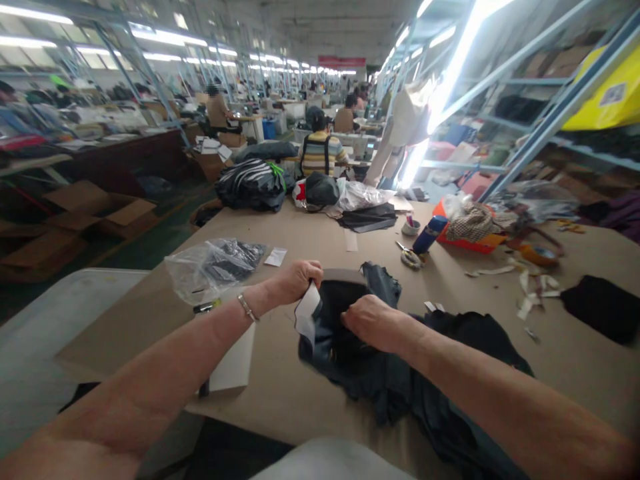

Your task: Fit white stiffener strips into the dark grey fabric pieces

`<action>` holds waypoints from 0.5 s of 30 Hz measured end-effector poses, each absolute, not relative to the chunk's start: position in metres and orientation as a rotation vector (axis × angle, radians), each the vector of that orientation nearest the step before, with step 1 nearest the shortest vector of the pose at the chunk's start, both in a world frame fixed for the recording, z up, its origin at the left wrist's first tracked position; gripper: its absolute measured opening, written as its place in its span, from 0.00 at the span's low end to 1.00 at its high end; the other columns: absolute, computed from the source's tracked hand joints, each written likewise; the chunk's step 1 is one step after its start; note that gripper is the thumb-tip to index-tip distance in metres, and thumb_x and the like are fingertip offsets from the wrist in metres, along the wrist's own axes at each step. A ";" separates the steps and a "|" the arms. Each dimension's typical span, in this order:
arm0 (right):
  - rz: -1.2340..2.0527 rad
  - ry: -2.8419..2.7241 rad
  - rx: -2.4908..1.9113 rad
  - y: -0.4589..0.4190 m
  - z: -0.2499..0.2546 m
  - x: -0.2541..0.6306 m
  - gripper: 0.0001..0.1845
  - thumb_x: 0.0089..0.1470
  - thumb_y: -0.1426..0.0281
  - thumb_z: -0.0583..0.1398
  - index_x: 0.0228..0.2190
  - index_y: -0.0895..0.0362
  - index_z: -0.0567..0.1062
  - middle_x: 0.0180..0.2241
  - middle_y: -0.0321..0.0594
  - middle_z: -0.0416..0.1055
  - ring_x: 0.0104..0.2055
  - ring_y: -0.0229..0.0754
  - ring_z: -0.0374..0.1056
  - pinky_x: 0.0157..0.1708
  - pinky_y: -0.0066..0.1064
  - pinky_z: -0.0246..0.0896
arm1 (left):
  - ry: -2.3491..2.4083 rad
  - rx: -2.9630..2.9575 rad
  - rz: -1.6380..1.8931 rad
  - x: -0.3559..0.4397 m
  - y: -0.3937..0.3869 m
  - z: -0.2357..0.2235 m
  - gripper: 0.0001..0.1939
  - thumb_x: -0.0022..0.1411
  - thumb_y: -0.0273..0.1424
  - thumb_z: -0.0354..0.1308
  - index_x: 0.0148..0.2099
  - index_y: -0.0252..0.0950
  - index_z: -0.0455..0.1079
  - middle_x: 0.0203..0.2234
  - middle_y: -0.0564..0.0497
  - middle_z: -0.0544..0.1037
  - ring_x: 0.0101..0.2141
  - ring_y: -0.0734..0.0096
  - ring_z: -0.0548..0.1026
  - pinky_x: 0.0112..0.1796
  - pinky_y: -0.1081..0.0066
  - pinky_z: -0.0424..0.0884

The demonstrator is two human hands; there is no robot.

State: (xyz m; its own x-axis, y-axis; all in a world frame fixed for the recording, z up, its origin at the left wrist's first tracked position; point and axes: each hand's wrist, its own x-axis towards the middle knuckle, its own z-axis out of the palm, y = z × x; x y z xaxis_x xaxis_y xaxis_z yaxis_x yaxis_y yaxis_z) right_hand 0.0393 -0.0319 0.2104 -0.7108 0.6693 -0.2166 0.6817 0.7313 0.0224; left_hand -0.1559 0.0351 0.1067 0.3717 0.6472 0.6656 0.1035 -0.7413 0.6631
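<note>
A dark garment (395, 373) lies crumpled on the brown table (310, 233) in front of me. My left hand (295, 280) grips its upper edge together with a white tag or label (306, 308) that hangs below the fist. My right hand (370, 322) is closed on a fold of the same garment just to the right. A bracelet sits on my left wrist.
A clear plastic bag (213, 267) with dark cloth lies to the left, a white card (233, 363) under my left arm. Scissors (410, 257), a blue bottle (429, 235), an orange tray (467, 239) and paper scraps (530, 290) lie to the right. Other people work at far tables.
</note>
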 end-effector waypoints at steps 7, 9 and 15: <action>-0.315 3.073 0.798 -0.015 0.225 0.045 0.11 0.59 0.67 0.55 0.30 0.59 0.74 0.49 0.44 0.66 0.49 0.41 0.61 0.50 0.31 0.56 | 0.072 1.603 1.124 -0.147 0.021 0.122 0.14 0.42 0.37 0.69 0.21 0.32 0.71 0.28 0.46 0.74 0.32 0.65 0.72 0.35 0.68 0.68; -0.530 3.002 0.790 -0.010 0.228 0.049 0.13 0.59 0.65 0.54 0.31 0.60 0.74 0.43 0.43 0.67 0.45 0.40 0.63 0.46 0.31 0.58 | -0.067 1.472 1.094 -0.144 0.014 0.125 0.19 0.38 0.42 0.71 0.21 0.32 0.71 0.28 0.46 0.75 0.33 0.62 0.73 0.38 0.66 0.69; -0.870 3.036 1.364 -0.028 0.240 0.087 0.18 0.55 0.56 0.57 0.29 0.60 0.74 0.25 0.35 0.66 0.29 0.38 0.63 0.30 0.27 0.60 | 0.251 0.895 1.372 -0.143 0.027 0.097 0.17 0.46 0.33 0.66 0.38 0.34 0.70 0.34 0.48 0.77 0.34 0.65 0.76 0.37 0.67 0.72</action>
State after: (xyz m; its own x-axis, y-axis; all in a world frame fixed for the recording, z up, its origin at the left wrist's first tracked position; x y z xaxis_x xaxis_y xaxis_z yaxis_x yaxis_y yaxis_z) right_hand 0.0873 -0.0284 0.2395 -0.6481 0.7589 0.0633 0.6103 0.5673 -0.5529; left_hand -0.1425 0.0270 0.0965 0.2309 0.9135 0.3351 -0.7360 -0.0613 0.6742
